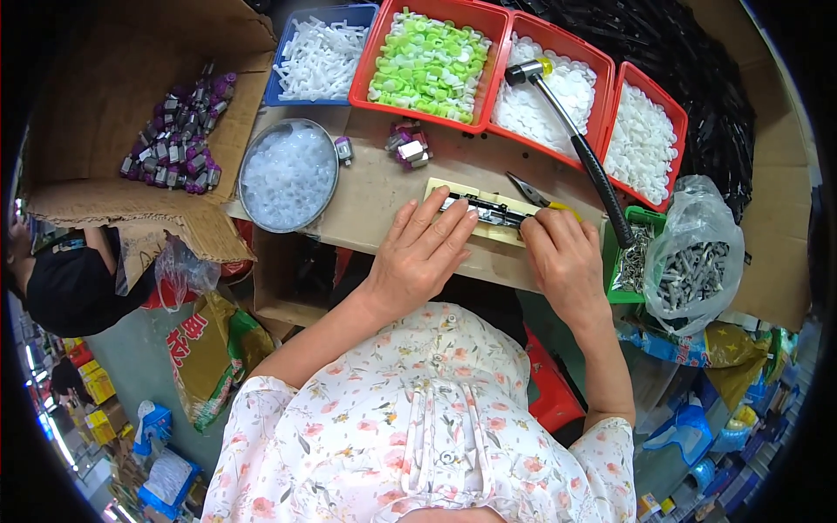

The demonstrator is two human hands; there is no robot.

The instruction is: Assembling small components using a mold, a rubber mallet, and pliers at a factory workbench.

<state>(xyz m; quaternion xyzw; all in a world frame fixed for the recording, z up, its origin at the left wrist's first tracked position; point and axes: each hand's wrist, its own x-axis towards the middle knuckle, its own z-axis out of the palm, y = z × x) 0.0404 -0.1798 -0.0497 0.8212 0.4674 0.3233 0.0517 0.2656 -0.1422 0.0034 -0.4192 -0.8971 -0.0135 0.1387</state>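
A long, narrow black plastic housing (pixel 495 212) with shiny metal parts lies in a pale yellow fixture (pixel 499 233) on the bench. My left hand (pixel 418 260) rests on the housing's left part, fingers stretched out and pressing flat. At the right end, my right hand (pixel 565 254) has its fingers curled together against the housing; what the fingertips pinch is hidden. Just behind the right hand lie pliers (pixel 528 190) with a yellow handle. Small silver motors with purple ends (pixel 410 150) sit behind the fixture, and a single motor (pixel 343 150) stands farther left.
A round metal bowl (pixel 244 209) of translucent pieces stands left, beside a cardboard box (pixel 78 196) of motors. Blue (pixel 272 87) and red trays (pixel 359 87) of small plastic parts line the back. A hammer (pixel 580 144) lies across them. Screws fill a green tray (pixel 621 296); a plastic bag (pixel 697 196) holds metal pins.
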